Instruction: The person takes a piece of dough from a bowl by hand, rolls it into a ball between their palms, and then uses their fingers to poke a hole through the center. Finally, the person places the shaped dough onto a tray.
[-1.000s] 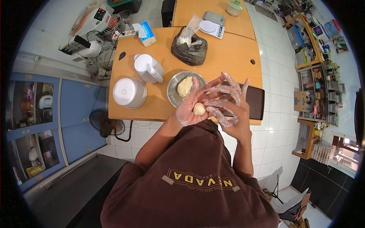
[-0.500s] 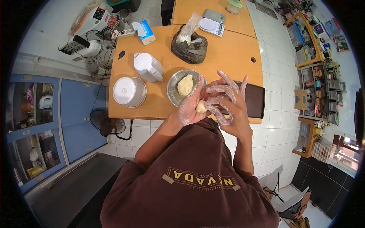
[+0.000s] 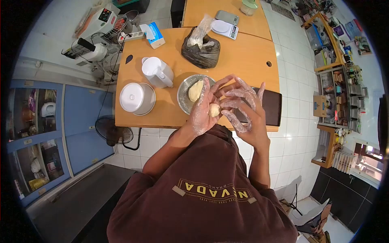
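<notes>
A small ball of dough (image 3: 214,109) rests in the cupped palm of my left hand (image 3: 201,111), which is dusted white. My right hand (image 3: 252,115) is on the other side of the ball, its floury fingers bent and spread, with a fingertip close to the dough. Under and beyond my left hand stands a metal bowl (image 3: 183,96). A larger lump of dough (image 3: 195,90) lies in it, partly covered by my left thumb. Behind my right hand is a dark baking tray (image 3: 272,107), partly hidden.
On the wooden table (image 3: 243,56) are a white lidded tub (image 3: 137,98), a white pitcher (image 3: 157,72), a black plastic bag (image 3: 201,55), a blue and white box (image 3: 155,35) and a white kitchen scale (image 3: 225,29). A black fan (image 3: 113,130) stands beside the table's left edge.
My left hand has turned more upright, its thumb now covering more of the large dough lump. My right fingers have drawn slightly back from the small ball and opened wider.
</notes>
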The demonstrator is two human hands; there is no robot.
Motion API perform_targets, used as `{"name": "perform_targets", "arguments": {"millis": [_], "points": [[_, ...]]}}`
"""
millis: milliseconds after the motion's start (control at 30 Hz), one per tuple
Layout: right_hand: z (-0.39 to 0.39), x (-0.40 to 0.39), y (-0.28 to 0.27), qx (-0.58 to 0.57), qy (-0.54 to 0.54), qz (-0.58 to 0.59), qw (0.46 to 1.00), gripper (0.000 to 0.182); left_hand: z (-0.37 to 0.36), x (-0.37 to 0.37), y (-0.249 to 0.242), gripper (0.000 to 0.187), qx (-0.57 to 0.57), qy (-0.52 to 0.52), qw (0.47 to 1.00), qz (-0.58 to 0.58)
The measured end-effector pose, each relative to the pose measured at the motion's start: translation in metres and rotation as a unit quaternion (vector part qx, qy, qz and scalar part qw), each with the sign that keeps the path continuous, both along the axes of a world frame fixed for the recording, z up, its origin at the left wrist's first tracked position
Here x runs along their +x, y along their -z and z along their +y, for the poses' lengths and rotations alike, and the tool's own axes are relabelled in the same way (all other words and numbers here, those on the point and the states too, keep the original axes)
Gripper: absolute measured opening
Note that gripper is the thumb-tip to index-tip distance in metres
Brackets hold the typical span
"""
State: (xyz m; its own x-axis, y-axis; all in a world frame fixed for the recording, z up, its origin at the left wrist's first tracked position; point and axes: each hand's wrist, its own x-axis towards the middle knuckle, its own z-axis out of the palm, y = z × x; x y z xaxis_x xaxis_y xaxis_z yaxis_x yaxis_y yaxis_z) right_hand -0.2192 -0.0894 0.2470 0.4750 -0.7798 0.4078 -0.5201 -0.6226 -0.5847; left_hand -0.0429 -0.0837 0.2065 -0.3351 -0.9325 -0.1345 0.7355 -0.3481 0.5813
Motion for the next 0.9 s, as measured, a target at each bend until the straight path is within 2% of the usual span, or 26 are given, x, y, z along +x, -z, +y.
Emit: {"name": "perform_targets", "arguments": {"millis": [100, 200, 300, 667, 900], "points": [[0.004, 0.009, -0.003, 0.028, 0.028, -0.03, 0.999, 0.019, 0.003, -0.01, -0.01, 0.086, -0.046, -0.103, 0.993, -0.038], [0.005, 0.014, -0.002, 0.046, 0.033, -0.051, 0.997, 0.021, 0.0, -0.008, -0.005, 0.086, -0.12, -0.147, 0.98, -0.064], [0.009, 0.019, 0.0, 0.056, 0.04, -0.06, 0.996, 0.021, 0.001, -0.005, -0.008, 0.086, -0.152, -0.149, 0.972, -0.101], [0.009, 0.023, 0.006, 0.049, 0.055, -0.066, 0.995, 0.013, 0.003, -0.01, -0.005, 0.08, -0.136, -0.181, 0.967, -0.118], [0.008, 0.028, 0.007, 0.073, 0.051, -0.065, 0.994, 0.016, 0.002, -0.01, -0.004, 0.082, -0.1, -0.194, 0.97, -0.104]]}}
